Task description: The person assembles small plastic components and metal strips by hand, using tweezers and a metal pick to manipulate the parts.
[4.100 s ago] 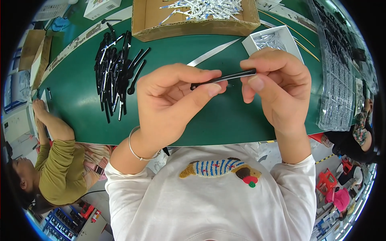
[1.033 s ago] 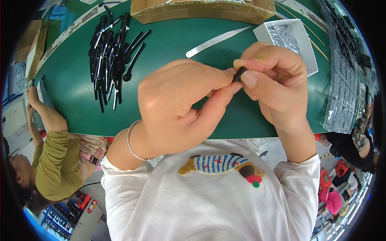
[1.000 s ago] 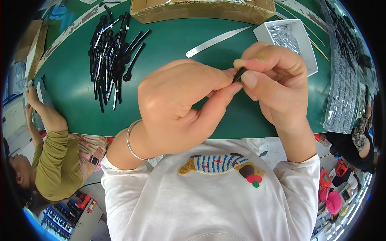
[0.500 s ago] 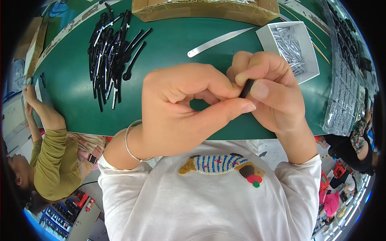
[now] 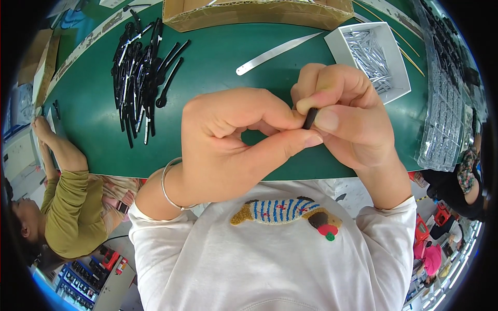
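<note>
Between my two hands, over the near part of the green table, is a small black piece (image 5: 310,118) with a flat, narrow face. My left hand (image 5: 244,135) pinches at its lower left side with thumb and forefinger. From the other side, my right hand (image 5: 347,111) holds it between thumb and curled forefinger. Most of the piece is hidden by the fingertips, so its full shape cannot be made out. Just beyond my hands lie silver tweezers (image 5: 277,54). A white box (image 5: 399,83) stands beyond my right hand, holding many thin silver metal pins (image 5: 371,57).
On the green table (image 5: 212,67), a pile of slim black parts (image 5: 137,78) lies at the left. A cardboard box (image 5: 254,18) stands at the far edge. Clear plastic trays (image 5: 441,124) are stacked at right, beside thin wooden sticks (image 5: 410,59). A co-worker (image 5: 67,207) sits at left.
Both hands have shifted slightly left together with the black piece, which is still pinched between them. The table items also sit a little differently in the view.
</note>
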